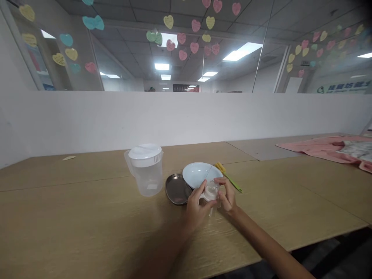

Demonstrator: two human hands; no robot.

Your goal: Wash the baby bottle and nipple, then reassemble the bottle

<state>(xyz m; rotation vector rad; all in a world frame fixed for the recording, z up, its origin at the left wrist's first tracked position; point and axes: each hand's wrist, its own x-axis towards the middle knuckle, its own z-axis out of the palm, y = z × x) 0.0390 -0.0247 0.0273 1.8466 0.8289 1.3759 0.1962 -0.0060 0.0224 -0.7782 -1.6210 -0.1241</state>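
The container (212, 189) was clear and colourless. The bowl (194, 173) was white, the tray (176, 189) dark grey-brown. The pitcher (151, 176) was translucent, with a white lid (145, 150). The brush (229, 177) was yellow and green, the cloth (316, 146) mostly pink, the counter (101, 221) tan, the wall (186, 118) white.

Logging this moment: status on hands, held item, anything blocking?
Left hand, right hand: both on clear container. Rounded top visible between hands. White bowl just beyond, metal tray left; neither visibly blocking.
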